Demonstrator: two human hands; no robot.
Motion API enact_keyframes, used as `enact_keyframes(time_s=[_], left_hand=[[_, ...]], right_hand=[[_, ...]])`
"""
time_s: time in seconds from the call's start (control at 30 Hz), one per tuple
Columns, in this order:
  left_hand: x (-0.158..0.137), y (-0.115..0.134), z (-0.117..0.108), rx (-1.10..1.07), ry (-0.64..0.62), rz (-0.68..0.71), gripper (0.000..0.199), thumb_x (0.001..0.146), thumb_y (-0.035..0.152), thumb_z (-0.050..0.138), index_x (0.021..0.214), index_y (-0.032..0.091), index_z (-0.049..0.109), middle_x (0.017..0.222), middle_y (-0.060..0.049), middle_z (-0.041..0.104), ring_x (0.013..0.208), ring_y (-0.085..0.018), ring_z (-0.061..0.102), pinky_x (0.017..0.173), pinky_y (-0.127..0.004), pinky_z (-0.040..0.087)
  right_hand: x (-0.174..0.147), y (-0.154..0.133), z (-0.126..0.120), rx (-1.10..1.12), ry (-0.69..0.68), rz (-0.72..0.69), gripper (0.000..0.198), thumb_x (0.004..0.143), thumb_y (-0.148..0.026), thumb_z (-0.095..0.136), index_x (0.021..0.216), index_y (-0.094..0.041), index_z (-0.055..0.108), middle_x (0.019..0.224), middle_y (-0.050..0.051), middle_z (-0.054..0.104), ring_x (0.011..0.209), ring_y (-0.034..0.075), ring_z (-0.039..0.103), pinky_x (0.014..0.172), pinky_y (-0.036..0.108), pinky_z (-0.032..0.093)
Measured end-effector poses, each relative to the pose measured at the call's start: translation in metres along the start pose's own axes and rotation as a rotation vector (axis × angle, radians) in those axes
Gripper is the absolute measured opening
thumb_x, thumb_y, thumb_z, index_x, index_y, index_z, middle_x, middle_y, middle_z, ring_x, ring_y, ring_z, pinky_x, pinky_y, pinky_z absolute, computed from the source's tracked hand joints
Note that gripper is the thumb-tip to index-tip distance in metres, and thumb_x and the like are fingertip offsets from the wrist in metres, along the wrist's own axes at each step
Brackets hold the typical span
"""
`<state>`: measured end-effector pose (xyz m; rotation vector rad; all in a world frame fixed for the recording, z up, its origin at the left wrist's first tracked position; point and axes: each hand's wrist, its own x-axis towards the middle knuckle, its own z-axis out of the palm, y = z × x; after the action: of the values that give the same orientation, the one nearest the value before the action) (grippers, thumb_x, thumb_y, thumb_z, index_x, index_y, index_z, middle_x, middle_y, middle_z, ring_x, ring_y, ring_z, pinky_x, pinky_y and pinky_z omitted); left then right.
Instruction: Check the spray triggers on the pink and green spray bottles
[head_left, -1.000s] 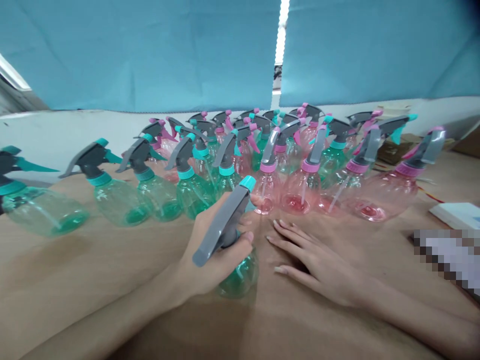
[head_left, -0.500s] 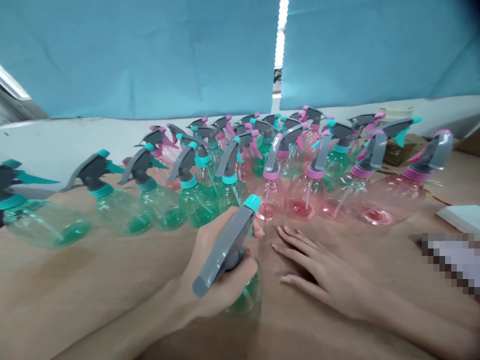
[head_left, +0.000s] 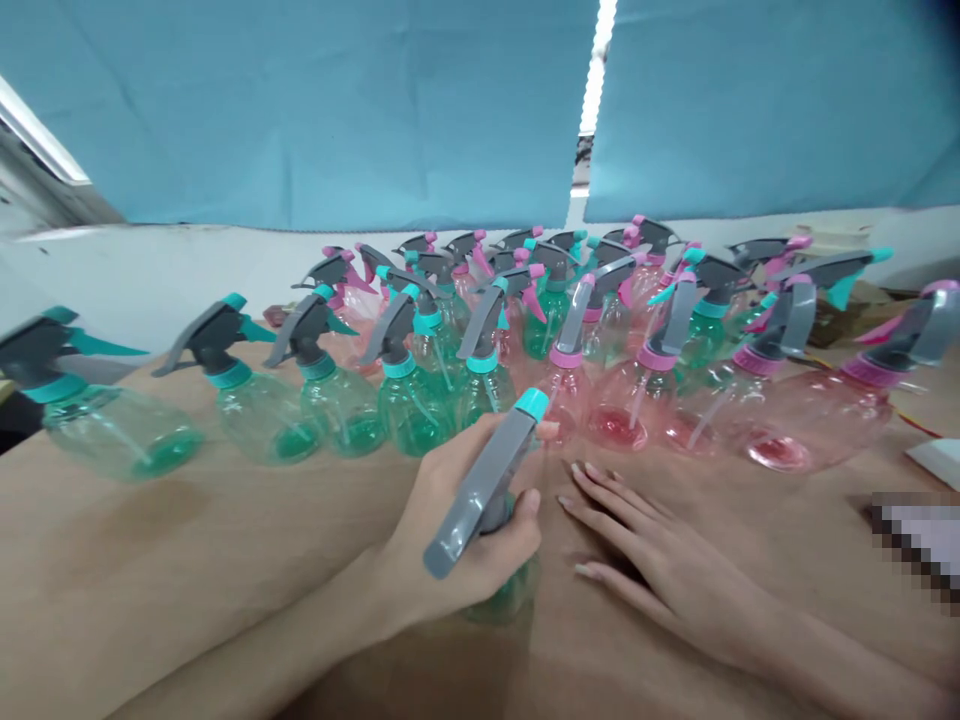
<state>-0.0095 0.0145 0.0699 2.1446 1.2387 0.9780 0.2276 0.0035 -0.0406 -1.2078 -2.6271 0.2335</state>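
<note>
My left hand (head_left: 457,530) is wrapped round the neck of a green spray bottle (head_left: 491,480) with a grey trigger head and a turquoise nozzle. The fingers cover its collar and most of its trigger, while part of the clear green body shows below the hand. To the right, my right hand (head_left: 652,540) lies flat on the wooden table (head_left: 300,560) with its fingers spread, holding nothing. Just beyond my hands stand a green spray bottle (head_left: 484,390) with a turquoise collar and a pink spray bottle (head_left: 619,415) with a pink collar.
Several more green bottles (head_left: 259,415) line the left, and pink bottles (head_left: 817,415) the right, with mixed rows behind. A cardboard box (head_left: 862,310) is at the back right. A pixelated flat object (head_left: 919,540) lies at the right edge. Blue sheeting (head_left: 337,110) hangs behind.
The whole view has shifted, so the bottles and both hands appear further right. My left hand keeps its hold on the spray bottle, and my right hand stays flat on the table.
</note>
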Motion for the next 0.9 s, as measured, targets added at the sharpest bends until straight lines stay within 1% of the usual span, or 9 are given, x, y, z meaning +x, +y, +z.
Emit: enact_keyframes(time_s=[0.1, 0.23, 0.33, 0.4, 0.5, 0.57, 0.7, 0.8, 0.9], left_hand=[[-0.002, -0.003, 0.003, -0.061, -0.002, 0.030, 0.037, 0.076, 0.021, 0.058, 0.113, 0.022, 0.054, 0.084, 0.000, 0.064, 0.068, -0.017, 0.065, 0.071, -0.032, 0.056], [-0.007, -0.005, 0.006, -0.206, -0.035, -0.056, 0.045, 0.081, 0.028, 0.068, 0.122, 0.025, 0.049, 0.106, -0.003, 0.065, 0.093, -0.021, 0.067, 0.083, -0.034, 0.056], [-0.009, -0.004, 0.005, -0.317, -0.053, -0.078, 0.051, 0.080, 0.032, 0.073, 0.125, 0.028, 0.049, 0.130, -0.005, 0.058, 0.108, -0.024, 0.063, 0.094, -0.038, 0.053], [-0.009, -0.002, 0.004, -0.360, -0.055, -0.080, 0.058, 0.079, 0.033, 0.076, 0.128, 0.029, 0.046, 0.136, -0.005, 0.054, 0.111, -0.024, 0.063, 0.097, -0.039, 0.052], [-0.011, 0.000, -0.001, -0.364, -0.050, -0.062, 0.069, 0.076, 0.034, 0.078, 0.133, 0.033, 0.040, 0.134, -0.003, 0.054, 0.112, -0.024, 0.062, 0.091, -0.035, 0.054], [-0.016, 0.000, -0.005, -0.318, -0.049, -0.056, 0.074, 0.074, 0.033, 0.080, 0.135, 0.034, 0.039, 0.134, -0.003, 0.053, 0.116, -0.024, 0.058, 0.091, -0.034, 0.053], [-0.037, -0.007, -0.019, -0.160, -0.042, -0.096, 0.076, 0.072, 0.034, 0.079, 0.136, 0.031, 0.038, 0.130, -0.005, 0.055, 0.112, -0.027, 0.057, 0.094, -0.043, 0.050], [-0.060, -0.015, -0.038, -0.015, -0.001, -0.098, 0.064, 0.073, 0.034, 0.075, 0.129, 0.027, 0.044, 0.121, -0.007, 0.059, 0.105, -0.028, 0.059, 0.090, -0.045, 0.051], [-0.084, -0.022, -0.061, 0.071, 0.118, -0.100, 0.035, 0.077, 0.030, 0.069, 0.109, 0.024, 0.056, 0.104, -0.003, 0.063, 0.097, -0.026, 0.062, 0.085, -0.039, 0.051]], right_hand=[[0.001, 0.000, -0.001, -0.003, 0.012, -0.008, 0.057, 0.095, -0.048, 0.046, 0.145, -0.020, 0.042, 0.152, 0.009, 0.037, 0.141, 0.032, 0.029, 0.111, 0.055, 0.035], [0.000, -0.002, -0.006, 0.038, 0.023, -0.001, 0.057, 0.093, -0.051, 0.050, 0.143, -0.023, 0.046, 0.149, 0.009, 0.043, 0.139, 0.032, 0.035, 0.110, 0.057, 0.036], [0.002, -0.010, -0.013, 0.102, 0.000, -0.001, 0.061, 0.090, -0.054, 0.053, 0.142, -0.025, 0.046, 0.146, 0.009, 0.049, 0.134, 0.032, 0.044, 0.108, 0.055, 0.039], [0.006, -0.020, -0.018, 0.165, 0.000, 0.000, 0.065, 0.088, -0.056, 0.056, 0.144, -0.025, 0.042, 0.142, 0.010, 0.053, 0.130, 0.032, 0.049, 0.106, 0.053, 0.042], [0.021, -0.039, -0.026, 0.295, 0.010, -0.011, 0.070, 0.086, -0.056, 0.058, 0.145, -0.024, 0.038, 0.140, 0.013, 0.054, 0.126, 0.032, 0.052, 0.101, 0.051, 0.046], [0.033, -0.053, -0.030, 0.368, 0.030, -0.032, 0.066, 0.086, -0.054, 0.059, 0.142, -0.023, 0.040, 0.136, 0.013, 0.056, 0.123, 0.032, 0.053, 0.098, 0.050, 0.047], [0.054, -0.075, -0.031, 0.432, 0.037, 0.000, 0.070, 0.081, -0.055, 0.064, 0.140, -0.026, 0.039, 0.126, 0.011, 0.062, 0.112, 0.032, 0.059, 0.090, 0.049, 0.050], [0.067, -0.090, -0.026, 0.417, 0.011, -0.015, 0.075, 0.080, -0.056, 0.065, 0.142, -0.024, 0.036, 0.126, 0.011, 0.062, 0.115, 0.032, 0.058, 0.093, 0.049, 0.048], [0.082, -0.108, -0.021, 0.457, -0.032, -0.066, 0.079, 0.080, -0.058, 0.064, 0.143, -0.021, 0.035, 0.134, 0.013, 0.057, 0.122, 0.031, 0.054, 0.098, 0.049, 0.046]])
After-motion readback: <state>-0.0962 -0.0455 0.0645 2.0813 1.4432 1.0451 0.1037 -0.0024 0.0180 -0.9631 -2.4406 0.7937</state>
